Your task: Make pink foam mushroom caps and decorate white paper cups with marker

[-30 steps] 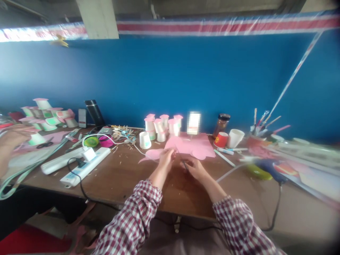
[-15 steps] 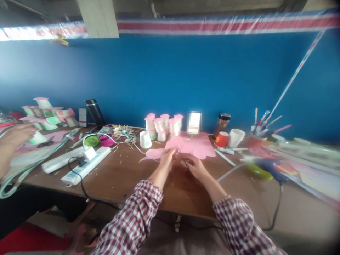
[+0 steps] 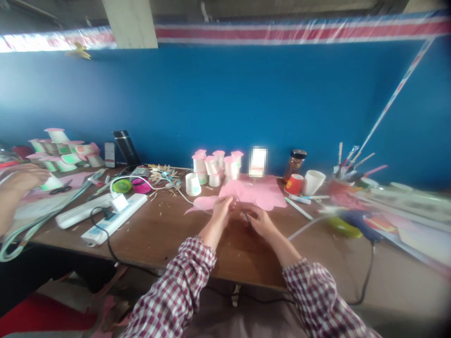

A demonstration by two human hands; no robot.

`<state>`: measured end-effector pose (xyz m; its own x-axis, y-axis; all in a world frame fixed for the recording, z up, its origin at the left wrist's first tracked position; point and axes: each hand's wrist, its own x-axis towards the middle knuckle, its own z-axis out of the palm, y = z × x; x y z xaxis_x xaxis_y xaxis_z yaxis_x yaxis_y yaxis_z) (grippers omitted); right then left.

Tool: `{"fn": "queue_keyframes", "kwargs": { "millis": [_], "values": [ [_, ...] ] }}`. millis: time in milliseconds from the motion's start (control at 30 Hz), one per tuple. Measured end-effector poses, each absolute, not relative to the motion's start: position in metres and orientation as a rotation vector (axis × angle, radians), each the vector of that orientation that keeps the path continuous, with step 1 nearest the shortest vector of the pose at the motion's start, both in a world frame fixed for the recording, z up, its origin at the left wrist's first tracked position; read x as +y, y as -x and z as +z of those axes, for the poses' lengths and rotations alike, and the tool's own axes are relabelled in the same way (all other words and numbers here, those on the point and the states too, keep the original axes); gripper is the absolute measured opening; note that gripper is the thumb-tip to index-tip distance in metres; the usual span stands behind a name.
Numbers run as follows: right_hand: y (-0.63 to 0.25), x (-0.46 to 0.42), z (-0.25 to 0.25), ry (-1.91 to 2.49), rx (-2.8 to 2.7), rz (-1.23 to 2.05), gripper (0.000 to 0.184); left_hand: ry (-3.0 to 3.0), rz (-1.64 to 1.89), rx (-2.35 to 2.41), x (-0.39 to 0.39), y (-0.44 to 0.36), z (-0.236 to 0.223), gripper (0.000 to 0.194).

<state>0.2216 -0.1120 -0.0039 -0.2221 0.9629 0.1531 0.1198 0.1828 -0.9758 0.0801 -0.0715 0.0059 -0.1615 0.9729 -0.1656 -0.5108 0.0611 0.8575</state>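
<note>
My left hand (image 3: 222, 209) is closed, its thumb and fingers pinching a rounded piece of pink paper (image 3: 232, 188) by the lower edge. Close on its right, my right hand (image 3: 258, 220) is curled around a pair of dark scissors (image 3: 246, 216). Only a small part of the scissors shows; the fingers cover the rest. The slim blades point up and left at the paper. Behind both hands lies a larger pink paper sheet (image 3: 276, 190) on the brown table (image 3: 243, 263). More cut pink paper (image 3: 205, 203) rests left of my left hand.
White paper cups (image 3: 231, 168) with pink tops stand stacked behind my hands. A power strip (image 3: 114, 220) with cables lies to the left. Further left is another person's hand (image 3: 24, 183) by a cup. On the right are a red cup (image 3: 294, 184), a jar (image 3: 295, 164) and a glue gun (image 3: 362, 225).
</note>
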Motion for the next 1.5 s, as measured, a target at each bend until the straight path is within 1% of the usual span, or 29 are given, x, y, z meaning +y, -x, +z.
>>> {"fn": "queue_keyframes", "kwargs": {
  "millis": [233,467,667,1233,1500],
  "values": [
    [-0.2215,-0.1113,-0.0049,1.029,-1.52,1.197,0.044,-0.639,1.465,0.99,-0.0684,-0.0796,0.001,0.014],
    [-0.2205,-0.1129,-0.0027,1.04,-1.508,1.197,0.045,-0.636,1.466,0.995,-0.0671,-0.0803,-0.0019,0.017],
    [-0.2204,-0.1126,-0.0023,1.035,-1.52,1.191,0.043,-0.628,1.461,0.994,-0.0668,-0.0805,-0.0014,0.017],
    [-0.2209,-0.1089,-0.008,1.095,-1.55,1.112,0.037,-0.592,1.467,0.993,-0.071,-0.081,0.0036,0.019],
    [-0.2204,-0.1071,-0.0101,1.125,-1.56,1.073,0.039,-0.588,1.471,0.988,-0.07,-0.0803,0.0016,0.02]
  ]
}}
